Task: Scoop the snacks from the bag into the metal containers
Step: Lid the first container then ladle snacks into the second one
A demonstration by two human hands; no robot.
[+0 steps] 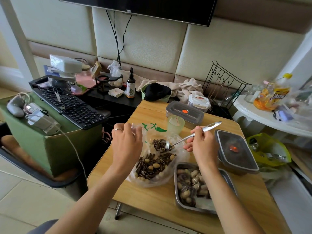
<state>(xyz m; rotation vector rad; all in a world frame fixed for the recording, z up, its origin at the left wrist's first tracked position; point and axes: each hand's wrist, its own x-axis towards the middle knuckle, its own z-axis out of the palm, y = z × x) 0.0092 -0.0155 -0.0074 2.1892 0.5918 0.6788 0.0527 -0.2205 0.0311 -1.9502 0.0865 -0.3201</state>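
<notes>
A clear plastic bag of sunflower seeds and peanuts lies open on the wooden table. My left hand grips the bag's left rim and holds it open. My right hand holds a metal spoon by its handle; the bowl is heaped with seeds above the bag's opening. An open metal container partly filled with the snacks sits at the front right, partly hidden by my right forearm.
Two lidded metal containers stand on the table, one at the right, one at the back. A green cup stands behind the bag. A white side table with bottles is right, a keyboard on a green box left.
</notes>
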